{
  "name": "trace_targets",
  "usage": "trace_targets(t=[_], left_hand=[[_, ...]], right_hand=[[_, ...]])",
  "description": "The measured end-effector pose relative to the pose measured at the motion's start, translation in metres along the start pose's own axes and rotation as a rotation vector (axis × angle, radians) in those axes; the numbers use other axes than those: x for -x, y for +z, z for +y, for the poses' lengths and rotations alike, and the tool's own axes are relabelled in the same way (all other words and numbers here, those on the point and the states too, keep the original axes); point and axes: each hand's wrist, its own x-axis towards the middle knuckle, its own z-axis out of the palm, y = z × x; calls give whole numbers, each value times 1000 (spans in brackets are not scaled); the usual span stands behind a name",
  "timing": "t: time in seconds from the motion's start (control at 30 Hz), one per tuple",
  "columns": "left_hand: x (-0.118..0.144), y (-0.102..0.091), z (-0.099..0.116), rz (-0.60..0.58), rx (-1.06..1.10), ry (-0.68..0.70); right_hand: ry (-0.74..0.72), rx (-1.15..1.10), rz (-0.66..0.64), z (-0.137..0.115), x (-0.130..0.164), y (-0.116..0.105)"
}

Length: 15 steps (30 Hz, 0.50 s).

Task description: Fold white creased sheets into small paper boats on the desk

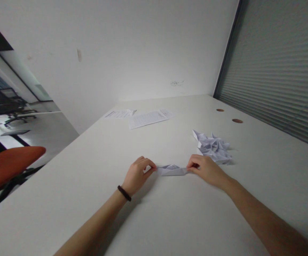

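A white folded paper boat [173, 171], long and low with a small peak in its middle, is held just at the white table [154, 213]. My left hand [140, 172] pinches its left end between thumb and fingers; a dark band circles that wrist. At the opposite end, my right hand [203, 169] pinches the other tip. Just beyond my right hand lies a pile of folded white paper pieces [214, 147] with pointed corners, partly overlapping one another.
Printed sheets [151, 119] lie farther back on the table, with more papers [120, 113] to their left. Two round holes [237, 121] pierce the tabletop near the blinds [273, 71]. An orange chair seat [12, 167] stands beyond the left edge.
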Motion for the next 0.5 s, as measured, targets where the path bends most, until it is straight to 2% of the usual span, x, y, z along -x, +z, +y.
trace_targets(t=[0.13, 0.27, 0.37, 0.5], left_hand=[[0, 1, 0, 2, -13, 33], [1, 0, 1, 56, -47, 68], [2, 0, 1, 39, -79, 34], [4, 3, 0, -53, -103, 21]], right_hand=[[7, 16, -17, -3, 0, -3], [-70, 47, 26, -3, -1, -2], [-101, 80, 140, 3, -1, -1], [-35, 113, 352, 11, -2, 1]])
